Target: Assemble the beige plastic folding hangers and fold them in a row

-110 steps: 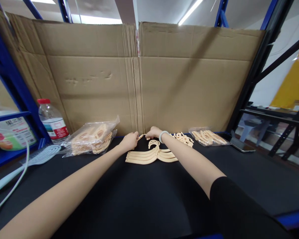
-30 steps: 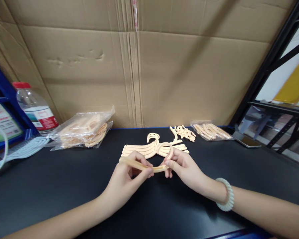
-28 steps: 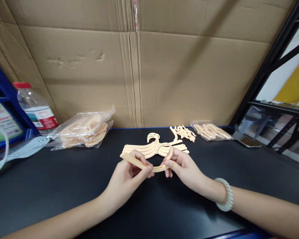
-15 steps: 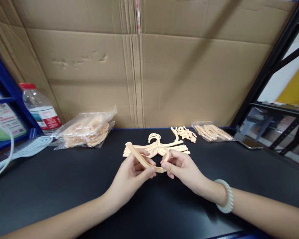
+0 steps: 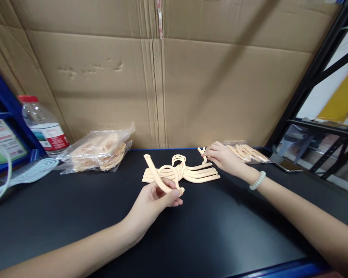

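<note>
Cream hanger piece [image 5: 153, 171], an arm with a curved hook meeting its lower end, is clamped in the left hand [image 5: 158, 199] in the head view, raised just before the fanned hangers [image 5: 201, 180] on the black tabletop [image 5: 60, 208]. The right hand [image 5: 220, 156] has just let go of it and reached to the loose angled part [image 5: 205, 159] at the back; the left alone now bears the piece, freeing the right. The hands are well apart; whether the right one's fingertips grip anything cannot be told.
</note>
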Demonstrator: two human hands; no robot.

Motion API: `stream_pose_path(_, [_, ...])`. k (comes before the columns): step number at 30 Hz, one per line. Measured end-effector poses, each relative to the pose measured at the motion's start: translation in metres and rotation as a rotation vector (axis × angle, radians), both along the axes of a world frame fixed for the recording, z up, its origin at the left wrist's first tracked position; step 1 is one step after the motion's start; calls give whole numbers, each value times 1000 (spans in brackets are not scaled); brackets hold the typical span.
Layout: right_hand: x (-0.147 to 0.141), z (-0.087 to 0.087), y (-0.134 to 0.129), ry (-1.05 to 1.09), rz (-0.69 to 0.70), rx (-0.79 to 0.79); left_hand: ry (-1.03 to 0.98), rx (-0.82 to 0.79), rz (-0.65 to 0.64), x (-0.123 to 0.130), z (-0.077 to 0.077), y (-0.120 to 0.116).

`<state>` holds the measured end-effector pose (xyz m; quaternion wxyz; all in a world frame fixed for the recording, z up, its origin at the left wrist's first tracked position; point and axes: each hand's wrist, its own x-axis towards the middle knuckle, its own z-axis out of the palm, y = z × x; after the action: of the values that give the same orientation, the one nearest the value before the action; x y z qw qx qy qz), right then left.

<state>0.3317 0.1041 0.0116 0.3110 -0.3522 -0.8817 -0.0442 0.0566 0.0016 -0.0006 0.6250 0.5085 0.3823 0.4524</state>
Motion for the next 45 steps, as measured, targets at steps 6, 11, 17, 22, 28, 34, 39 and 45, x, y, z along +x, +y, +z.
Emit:
stream_pose_path(6, [13,-18,25,-215,-34,13,-20,-6,-2,1,2,0])
stream_pose_path(11, [9,-24,23,-175,-21,-6,-32,-8,32,1,1,0])
stream_pose_path(17, [3,-12,14,30,-78,42,-37,-7,18,0,1,0])
stream_pose_path(22, [-19,4,-17,526,-76,-162,-80,-14,3,-1,2,0])
stream_pose_path(28, [-53,-1,-59,833,166,-654,-109,15,-16,-1,0,1])
stream_pose_path(34, [-70,0,-76,1058,315,-919,-104,11,-23,-3,-2,3])
stream_pose_path(39, [-74,-1,-82,1207,361,-1007,-42,43,-6,-3,0,3])
stream_pose_path(45, [-82,-10,-89,1251,294,-1072,-50,31,-15,-4,-1,3])
